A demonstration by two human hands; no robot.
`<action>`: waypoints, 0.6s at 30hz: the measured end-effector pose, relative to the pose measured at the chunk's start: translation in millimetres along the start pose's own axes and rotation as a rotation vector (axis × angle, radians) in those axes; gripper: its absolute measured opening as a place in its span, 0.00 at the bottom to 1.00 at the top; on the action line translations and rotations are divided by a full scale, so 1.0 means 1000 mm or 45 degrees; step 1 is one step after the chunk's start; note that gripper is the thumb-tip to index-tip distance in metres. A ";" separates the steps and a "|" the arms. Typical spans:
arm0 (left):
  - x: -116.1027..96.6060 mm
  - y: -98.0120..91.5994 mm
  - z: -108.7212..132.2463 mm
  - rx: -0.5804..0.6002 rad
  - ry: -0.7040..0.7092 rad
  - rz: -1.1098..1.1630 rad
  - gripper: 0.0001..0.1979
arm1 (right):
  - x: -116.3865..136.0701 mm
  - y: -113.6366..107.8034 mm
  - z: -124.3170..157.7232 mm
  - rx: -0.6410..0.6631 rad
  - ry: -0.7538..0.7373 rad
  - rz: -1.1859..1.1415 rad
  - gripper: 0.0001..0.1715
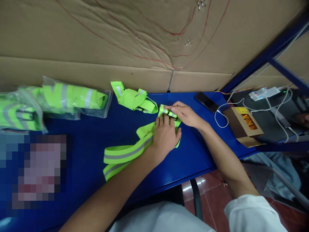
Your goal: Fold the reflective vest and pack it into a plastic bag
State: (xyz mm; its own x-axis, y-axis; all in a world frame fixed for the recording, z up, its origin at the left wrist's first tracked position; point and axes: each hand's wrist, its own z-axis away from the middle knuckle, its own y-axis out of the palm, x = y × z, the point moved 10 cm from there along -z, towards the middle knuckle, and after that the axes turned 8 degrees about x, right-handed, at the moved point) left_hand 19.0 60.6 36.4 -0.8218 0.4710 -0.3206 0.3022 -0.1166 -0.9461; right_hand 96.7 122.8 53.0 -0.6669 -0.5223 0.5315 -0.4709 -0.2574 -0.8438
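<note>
A neon yellow-green reflective strap (129,153) with a grey stripe lies in loose loops on the blue table. Its upper end, folded near a black buckle, is under both hands. My left hand (165,135) presses down on the strap with bent fingers close together, hiding part of it. From the right, my right hand (187,115) pinches the folded end between thumb and fingers. Just beyond them lies a second reflective strap (132,98), loosely bundled, with a black part at its right end.
Clear plastic bags (72,96) of folded reflective straps lie at the back left. A black phone (207,101), white cables and an open cardboard box (243,124) are on the right. A cardboard wall (120,38) rises behind the blue table (89,138). A blurred patch covers the left.
</note>
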 end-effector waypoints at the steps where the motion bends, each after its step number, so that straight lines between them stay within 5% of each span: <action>1: 0.000 -0.001 0.001 0.000 0.001 0.004 0.26 | -0.003 -0.002 0.000 -0.019 0.023 -0.010 0.34; 4: -0.003 -0.003 0.004 0.013 0.016 0.018 0.24 | -0.023 -0.006 0.003 -0.067 0.221 0.040 0.40; 7: -0.004 -0.005 0.006 0.058 0.029 0.023 0.24 | -0.036 0.006 0.003 0.089 0.330 -0.034 0.39; 18: 0.007 -0.015 0.037 0.404 0.302 0.027 0.24 | -0.024 0.021 0.004 0.214 0.233 -0.080 0.38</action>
State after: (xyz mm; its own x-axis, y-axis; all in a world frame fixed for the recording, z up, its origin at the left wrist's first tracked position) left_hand -9.0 33.1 46.4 -0.6713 0.6501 -0.3559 0.1234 -0.3755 -0.9186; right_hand 105.1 127.2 22.4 -0.7399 -0.3491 0.5750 -0.4225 -0.4241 -0.8011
